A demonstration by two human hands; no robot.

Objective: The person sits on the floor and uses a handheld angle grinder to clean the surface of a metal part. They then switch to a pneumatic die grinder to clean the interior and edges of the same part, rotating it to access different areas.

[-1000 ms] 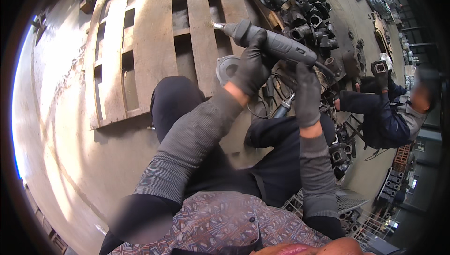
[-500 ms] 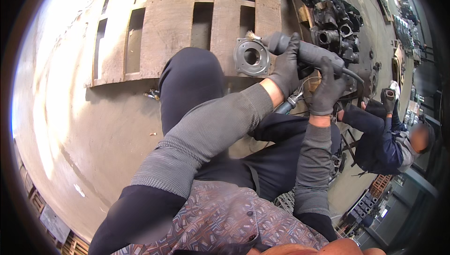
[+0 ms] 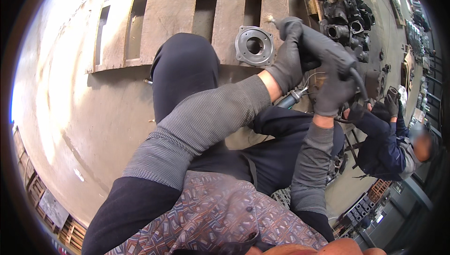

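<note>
A dark grey corded power grinder [image 3: 323, 44] is held in both my gloved hands, tilted up to the left. My left hand [image 3: 288, 62] wraps round its front part, behind a small brass-coloured wire brush [image 3: 270, 19]. My right hand [image 3: 335, 91] grips the rear end, near where the cord [image 3: 360, 83] leaves it; some of its fingers are hidden. Left of my left hand, a round grey metal flange [image 3: 242, 44] with a central hole lies flat on the edge of a wooden pallet [image 3: 171, 11]. The brush is apart from the flange, beyond its upper right edge.
Several dark metal castings [image 3: 335, 8] are heaped at the upper right. Below my hands, a teal-and-grey power tool [image 3: 289, 100] lies beside wires. At the right, a co-worker [image 3: 382, 147] sits holding a metal part [image 3: 393, 91]. Concrete floor [image 3: 108, 128] stretches left.
The grinder has moved right and up, its brush leaving the flange's top edge. Both my hands went along with it. The flange stays on the pallet.
</note>
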